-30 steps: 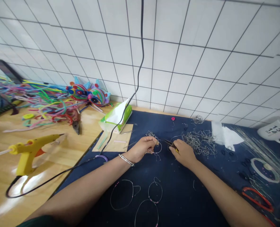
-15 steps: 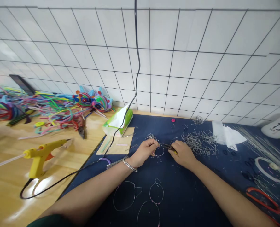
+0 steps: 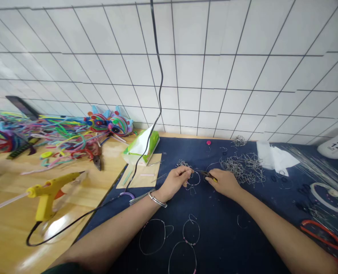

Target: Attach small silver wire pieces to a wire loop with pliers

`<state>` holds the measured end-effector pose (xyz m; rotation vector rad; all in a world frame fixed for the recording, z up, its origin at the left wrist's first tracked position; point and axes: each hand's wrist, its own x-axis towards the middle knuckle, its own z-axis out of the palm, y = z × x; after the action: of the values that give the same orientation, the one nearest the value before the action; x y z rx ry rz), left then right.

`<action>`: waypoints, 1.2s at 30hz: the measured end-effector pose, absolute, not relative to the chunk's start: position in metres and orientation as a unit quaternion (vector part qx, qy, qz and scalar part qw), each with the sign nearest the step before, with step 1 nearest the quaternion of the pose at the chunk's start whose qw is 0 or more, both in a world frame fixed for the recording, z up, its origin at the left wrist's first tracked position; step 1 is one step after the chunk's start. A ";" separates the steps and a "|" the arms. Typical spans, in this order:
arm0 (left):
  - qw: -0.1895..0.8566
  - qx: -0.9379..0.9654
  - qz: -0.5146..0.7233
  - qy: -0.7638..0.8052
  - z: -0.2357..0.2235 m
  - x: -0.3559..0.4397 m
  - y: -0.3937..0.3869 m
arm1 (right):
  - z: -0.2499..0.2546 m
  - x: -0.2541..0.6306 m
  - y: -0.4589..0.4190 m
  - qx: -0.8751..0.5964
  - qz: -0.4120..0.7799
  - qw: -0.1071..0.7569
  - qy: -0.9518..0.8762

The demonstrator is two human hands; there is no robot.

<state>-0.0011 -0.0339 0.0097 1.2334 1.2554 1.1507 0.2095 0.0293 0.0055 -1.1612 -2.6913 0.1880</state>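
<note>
My left hand (image 3: 177, 182) pinches a small wire loop (image 3: 199, 179) above the dark blue cloth (image 3: 223, 228). Closed round yellow-handled pliers (image 3: 209, 176) is my right hand (image 3: 224, 182); their dark jaws point left towards the loop. Whether the jaw tips touch the wire I cannot tell. Bent wire pieces (image 3: 182, 163) lie just behind my left hand. A larger tangle of wire pieces (image 3: 240, 167) sits beyond my right hand. Nearer to me rest joined wire rings (image 3: 191, 232) with pink beads and a separate wire ring (image 3: 152, 236).
A yellow glue gun (image 3: 47, 194) lies on the wooden table at left, its black cable running across. Behind are a tissue pack (image 3: 142, 148) and colourful craft strips (image 3: 57, 133). At right are a white mug (image 3: 336, 146), straight wires (image 3: 314, 163) and red-handled scissors (image 3: 323, 234).
The pliers' jaws have drawn slightly right, away from my left hand. The wire loop remains in my left fingers. The whole view has shifted a little.
</note>
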 end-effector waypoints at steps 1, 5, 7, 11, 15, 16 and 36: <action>0.498 0.507 0.477 0.517 0.010 -0.001 -0.034 | 0.007 0.210 0.030 -0.396 0.070 0.095 -0.911; 0.492 0.508 0.482 0.516 0.009 -0.002 -0.033 | 0.010 0.210 0.030 -0.404 0.093 0.079 -0.906; 0.479 0.513 0.484 0.523 0.008 -0.003 -0.033 | 0.010 0.210 0.030 -0.407 0.100 0.078 -0.905; 0.458 0.515 0.487 0.537 0.006 -0.002 -0.033 | 0.010 0.209 0.031 -0.408 0.096 0.074 -0.905; 0.456 0.507 0.490 0.542 0.005 -0.002 -0.033 | 0.009 0.209 0.031 -0.405 0.094 0.074 -0.906; 0.459 0.506 0.491 0.542 0.005 -0.002 -0.033 | 0.009 0.209 0.031 -0.405 0.095 0.075 -0.906; 0.451 0.554 0.438 0.546 0.008 -0.001 -0.035 | 0.015 0.208 0.025 -0.390 0.101 0.035 -0.914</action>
<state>-0.0015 -0.0346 0.0080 1.3683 1.3497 1.0829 0.2076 0.0246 0.0146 -1.1994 -2.8107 0.3107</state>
